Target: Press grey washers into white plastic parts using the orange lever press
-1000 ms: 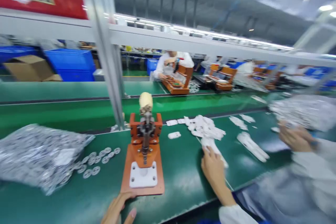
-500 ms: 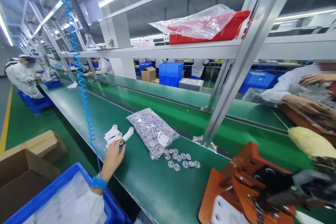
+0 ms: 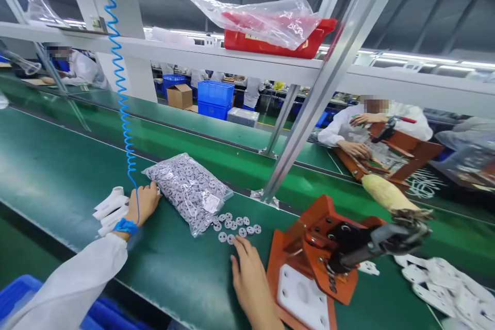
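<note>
My left hand (image 3: pixel 144 203), with a blue wrist strap, has its fingers curled at the left edge of the clear bag of grey discs (image 3: pixel 189 188); what it may grip there is hidden. White curved tubes (image 3: pixel 112 207) lie beside its wrist. My right hand (image 3: pixel 249 276) reaches in from the bottom with fingers apart, its fingertips at the loose grey discs (image 3: pixel 242 231) on the green bench. To its right stands an orange press (image 3: pixel 325 237) with a white plate (image 3: pixel 302 296) and a yellow-wrapped handle.
White flat parts (image 3: pixel 448 283) are piled at the right. A blue coiled hose (image 3: pixel 122 98) hangs over my left hand. Metal posts and a shelf holding a red bin (image 3: pixel 270 38) rise behind the bench. A person (image 3: pixel 363 129) works across from me.
The view has turned right. My left hand has moved from the white tubes to the bag's left edge. My right hand has come into view by the loose discs.
</note>
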The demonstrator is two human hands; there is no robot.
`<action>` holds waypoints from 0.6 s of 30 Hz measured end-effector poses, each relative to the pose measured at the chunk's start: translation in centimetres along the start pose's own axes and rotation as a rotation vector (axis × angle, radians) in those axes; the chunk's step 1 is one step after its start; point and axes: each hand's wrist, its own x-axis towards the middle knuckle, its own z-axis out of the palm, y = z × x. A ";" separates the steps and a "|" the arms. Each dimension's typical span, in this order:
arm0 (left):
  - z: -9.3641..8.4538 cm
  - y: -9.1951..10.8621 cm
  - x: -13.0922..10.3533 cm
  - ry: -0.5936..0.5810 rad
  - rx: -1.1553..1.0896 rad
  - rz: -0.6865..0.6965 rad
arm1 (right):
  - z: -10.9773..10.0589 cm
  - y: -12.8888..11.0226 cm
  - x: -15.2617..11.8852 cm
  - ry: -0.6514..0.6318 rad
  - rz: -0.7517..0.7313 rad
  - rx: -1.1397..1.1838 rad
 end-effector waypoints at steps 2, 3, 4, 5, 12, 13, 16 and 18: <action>-1.0 0.2 -0.5 0.011 -0.031 0.007 | 1.4 -0.1 2.2 -0.031 0.001 -0.060; -1.6 0.2 -1.0 0.025 -0.053 0.006 | 1.9 -0.1 2.8 -0.039 0.009 -0.077; -2.2 0.3 -1.5 0.041 -0.077 0.005 | 2.2 0.1 3.0 -0.045 0.017 -0.088; -2.8 0.4 -2.2 0.057 -0.093 0.007 | 2.4 0.2 3.1 -0.054 0.021 -0.091; -6.2 4.6 -10.8 -0.171 -1.218 -0.183 | 0.8 -0.4 0.6 -0.066 0.063 -0.088; -6.3 5.9 -12.6 -0.281 -1.439 -0.263 | 0.3 -0.5 -0.2 -0.060 0.060 -0.067; -5.8 9.9 -17.8 -0.611 -1.853 -0.593 | -1.6 -0.3 -3.3 0.019 0.062 0.020; -4.9 12.1 -20.6 -0.832 -1.934 -0.696 | -3.3 0.6 -5.9 0.141 0.126 0.027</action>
